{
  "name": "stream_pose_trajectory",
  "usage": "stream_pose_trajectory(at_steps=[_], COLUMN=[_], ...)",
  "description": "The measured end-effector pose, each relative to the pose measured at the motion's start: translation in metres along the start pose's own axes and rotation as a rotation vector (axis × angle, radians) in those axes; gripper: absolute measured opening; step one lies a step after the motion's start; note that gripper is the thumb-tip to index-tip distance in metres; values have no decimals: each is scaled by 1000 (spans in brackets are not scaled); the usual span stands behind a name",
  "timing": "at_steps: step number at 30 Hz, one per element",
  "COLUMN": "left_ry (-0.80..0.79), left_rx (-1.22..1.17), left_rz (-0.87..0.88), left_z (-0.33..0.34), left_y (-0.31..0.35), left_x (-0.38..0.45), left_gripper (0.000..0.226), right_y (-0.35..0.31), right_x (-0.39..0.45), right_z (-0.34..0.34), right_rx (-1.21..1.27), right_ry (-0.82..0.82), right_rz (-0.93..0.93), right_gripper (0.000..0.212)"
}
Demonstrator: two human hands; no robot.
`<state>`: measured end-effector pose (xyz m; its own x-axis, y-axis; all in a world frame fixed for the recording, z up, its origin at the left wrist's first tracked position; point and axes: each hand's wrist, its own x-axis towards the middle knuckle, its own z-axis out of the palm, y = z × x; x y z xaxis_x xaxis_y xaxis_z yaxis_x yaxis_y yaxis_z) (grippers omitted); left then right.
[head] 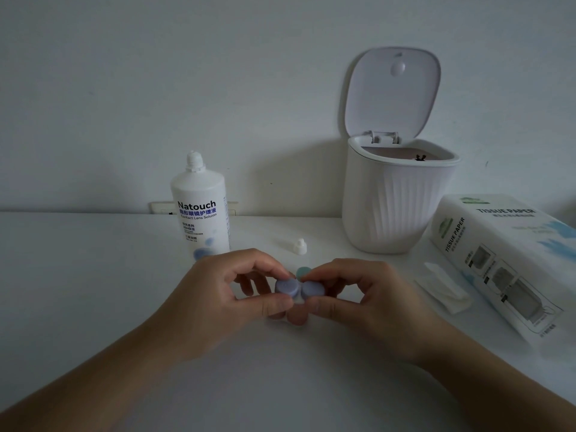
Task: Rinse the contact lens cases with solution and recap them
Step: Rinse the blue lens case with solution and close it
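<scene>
You hold a lens case (296,289) with 2 purple caps between both hands, just above the white table (93,275).

Your left hand (218,294) pinches the left cap and your right hand (358,302) pinches the right cap, fingers curled around each. Just behind them a green cap (304,271) peeks out. Farther back stand the small white bottle cap (300,246), the uncapped solution bottle (200,210), a folded tissue (442,291), the tissue pack (505,254) and the open white bin (389,201) by the wall.
</scene>
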<state>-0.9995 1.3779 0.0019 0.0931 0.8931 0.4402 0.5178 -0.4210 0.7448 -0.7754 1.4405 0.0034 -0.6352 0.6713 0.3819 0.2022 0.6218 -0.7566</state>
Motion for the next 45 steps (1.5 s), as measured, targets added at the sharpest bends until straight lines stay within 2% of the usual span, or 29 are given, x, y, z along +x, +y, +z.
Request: stream_pose_trajectory(at_steps=[11,15,18,21,26,31,35,40,45], left_ry=[-6,-97,-44,-17,-102,-141,-40,-112,-152], left_rx=[-46,-60,13,50,11,19,15,3,-4], left_rz=[-9,-35,-104,-119,-50,-92,-115,-59,-90], left_z=[0,0,0,0,1,1,0,0,1], left_y=[-2,-3,-5,-7,-4,-5,-5,-3,-6], left_x=[-1,-1,-1,-1,-1,-3,-1,-2,-3], left_gripper=[23,39,47,40,29,50,39,29,50], right_y=[2,0,-1,-1,0,-1,-1,-1,-1], right_x=[-1,-1,-1,0,-1,-1,-1,-1,-2], right_z=[-1,-1,-1,0,0,-1,-1,-1,-1], right_rx=[-44,-37,-33,-39,-33,-36,-48,-46,-34], right_ry=[5,-7,2,-2,1,7,-7,-6,6], right_rz=[46,27,14,13,12,13,1,-8,0], right_gripper=[33,33,33,32,34,32,32,30,32])
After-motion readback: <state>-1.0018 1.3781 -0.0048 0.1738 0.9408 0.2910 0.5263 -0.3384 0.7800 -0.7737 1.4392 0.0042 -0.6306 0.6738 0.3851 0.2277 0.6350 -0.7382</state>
